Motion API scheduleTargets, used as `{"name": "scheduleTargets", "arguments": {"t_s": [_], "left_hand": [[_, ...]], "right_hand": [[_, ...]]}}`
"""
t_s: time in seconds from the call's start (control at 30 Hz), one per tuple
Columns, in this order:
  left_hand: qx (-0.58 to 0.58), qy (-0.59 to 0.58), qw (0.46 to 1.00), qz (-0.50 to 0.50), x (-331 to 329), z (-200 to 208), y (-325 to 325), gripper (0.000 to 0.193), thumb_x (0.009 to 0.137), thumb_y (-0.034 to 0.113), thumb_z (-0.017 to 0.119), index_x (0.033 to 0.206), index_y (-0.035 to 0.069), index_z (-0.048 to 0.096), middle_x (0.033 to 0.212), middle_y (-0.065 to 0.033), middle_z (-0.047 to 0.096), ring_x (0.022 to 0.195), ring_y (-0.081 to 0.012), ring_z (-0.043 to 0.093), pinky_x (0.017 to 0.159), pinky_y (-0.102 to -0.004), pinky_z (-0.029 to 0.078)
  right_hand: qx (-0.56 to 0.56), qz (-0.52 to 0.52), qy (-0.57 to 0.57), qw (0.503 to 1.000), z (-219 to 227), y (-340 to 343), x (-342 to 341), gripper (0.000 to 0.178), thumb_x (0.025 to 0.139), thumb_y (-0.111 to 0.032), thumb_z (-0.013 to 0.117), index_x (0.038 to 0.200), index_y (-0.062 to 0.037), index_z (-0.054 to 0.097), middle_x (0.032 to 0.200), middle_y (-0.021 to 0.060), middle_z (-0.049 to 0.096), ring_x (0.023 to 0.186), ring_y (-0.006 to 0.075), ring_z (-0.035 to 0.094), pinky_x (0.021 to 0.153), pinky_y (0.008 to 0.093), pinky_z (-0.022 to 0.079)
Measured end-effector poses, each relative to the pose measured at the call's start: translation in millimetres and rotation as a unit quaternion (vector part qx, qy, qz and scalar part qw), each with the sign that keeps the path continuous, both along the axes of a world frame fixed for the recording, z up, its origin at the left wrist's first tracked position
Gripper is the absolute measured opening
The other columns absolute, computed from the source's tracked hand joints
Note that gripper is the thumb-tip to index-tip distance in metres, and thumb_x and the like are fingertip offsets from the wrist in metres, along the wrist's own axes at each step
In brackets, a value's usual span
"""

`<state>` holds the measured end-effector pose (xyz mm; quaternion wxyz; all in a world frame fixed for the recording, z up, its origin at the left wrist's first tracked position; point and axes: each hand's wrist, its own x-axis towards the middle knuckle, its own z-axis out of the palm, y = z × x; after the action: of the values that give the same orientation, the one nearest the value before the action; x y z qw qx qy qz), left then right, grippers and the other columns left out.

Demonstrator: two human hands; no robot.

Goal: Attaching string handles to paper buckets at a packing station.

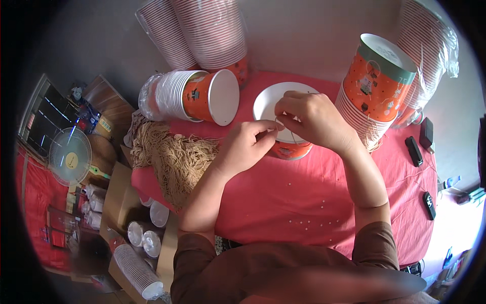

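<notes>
My left hand [246, 147] and my right hand [315, 120] meet over the mouth of a paper bucket, fingertips close together. Both are closed in a pinch on a thin beige cord [292, 136], a short length of which dangles into the bucket. White inside and orange outside, the paper bucket [267, 99] stands upright on the red cloth. My right hand and forearm hide part of its rim. Left of my left forearm lies a tangled heap of similar beige cords [187, 159].
Nested orange buckets [195, 96] lie sideways at back left, before tall wrapped stacks [212, 35]. An upside-down stack [377, 83] stands at right. Small white dots [309, 221] speckle the red cloth [268, 192]. Black devices [414, 151] line the right edge; a carton [119, 202] sits lower left.
</notes>
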<state>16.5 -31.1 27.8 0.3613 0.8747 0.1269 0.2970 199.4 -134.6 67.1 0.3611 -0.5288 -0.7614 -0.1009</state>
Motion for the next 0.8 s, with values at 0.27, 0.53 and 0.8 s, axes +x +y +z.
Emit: {"name": "scheduleTargets", "arguments": {"t_s": [0.27,0.53,0.8], "left_hand": [[-0.165,-0.052,0.979,-0.108,-4,-13,11,0.022,0.097,0.016,0.066,0.102,-0.004,0.073,0.088,-0.0081,0.075,0.080,-0.0083,0.066,0.070,-0.0242,0.052],[-0.272,-0.020,0.952,-0.142,-8,-15,23,0.023,0.100,0.019,0.062,0.103,-0.001,0.074,0.095,-0.0057,0.075,0.091,-0.0104,0.067,0.082,-0.0260,0.053],[-0.274,-0.025,0.952,-0.136,-9,-14,18,0.021,0.099,0.016,0.062,0.105,-0.001,0.073,0.097,-0.0062,0.074,0.091,-0.0104,0.067,0.083,-0.0254,0.053]], "right_hand": [[-0.017,-0.011,0.032,0.999,-10,5,1,0.015,0.078,-0.003,0.072,0.092,-0.0042,0.067,0.085,0.0086,0.066,0.073,0.0273,0.067,0.061,0.0360,0.053],[-0.022,0.027,0.079,0.996,1,-11,2,0.021,0.079,0.000,0.072,0.101,-0.0023,0.070,0.097,0.0092,0.068,0.074,0.0262,0.068,0.063,0.0339,0.056],[0.010,0.059,0.033,0.998,-8,-3,-8,0.012,0.079,-0.003,0.073,0.090,-0.0027,0.068,0.089,0.0095,0.068,0.072,0.0284,0.069,0.062,0.0361,0.056]]}}
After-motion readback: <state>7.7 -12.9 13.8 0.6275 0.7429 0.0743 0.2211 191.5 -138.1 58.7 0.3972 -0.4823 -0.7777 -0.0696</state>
